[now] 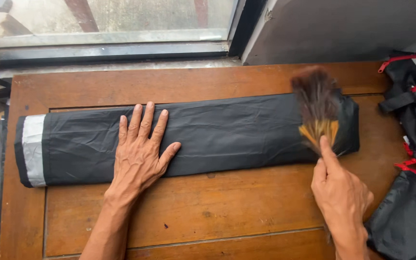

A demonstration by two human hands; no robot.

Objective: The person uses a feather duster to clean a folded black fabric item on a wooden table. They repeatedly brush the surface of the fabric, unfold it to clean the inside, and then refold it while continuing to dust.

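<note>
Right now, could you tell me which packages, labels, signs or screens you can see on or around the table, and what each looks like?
Signs, screens, printed labels: none in view.
Folded black fabric bundle: long flat roll across the wooden table, grey band at its left end; left hand flat on it.
Black bags with red zips: heaped at the table's right edge.
Feather duster: brown and orange, in the right hand.

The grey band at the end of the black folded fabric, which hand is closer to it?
Left. The left hand lies flat on the black folded fabric, toward the grey band. The right hand holds a feather duster at the opposite end.
</note>
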